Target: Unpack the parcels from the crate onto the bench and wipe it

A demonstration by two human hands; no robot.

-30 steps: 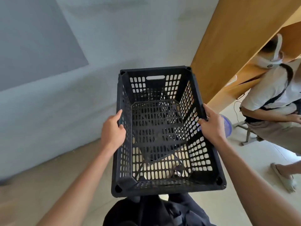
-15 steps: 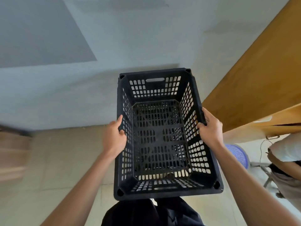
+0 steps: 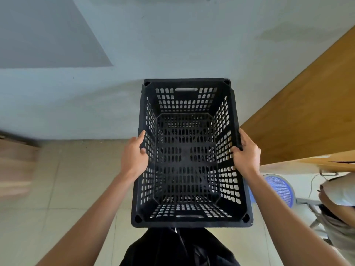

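Note:
A black perforated plastic crate (image 3: 187, 100) hangs in front of me above the tiled floor, open side up, with nothing inside it. My left hand (image 3: 133, 156) grips its left rim, thumb over the edge. On the opposite long side, my right hand (image 3: 246, 154) grips the right rim the same way. No parcel shows in this view.
A pale wall (image 3: 172, 45) stands close ahead. A wooden panel (image 3: 307, 112) slants at the right. Below it are a blue perforated stool (image 3: 278, 189) and another person's arm (image 3: 338, 191). A blurred brown wooden thing (image 3: 15, 166) sits at the left edge.
The view has swung left and down while both hands keep hold of the crate. The other person has slid toward the right edge, and more floor shows.

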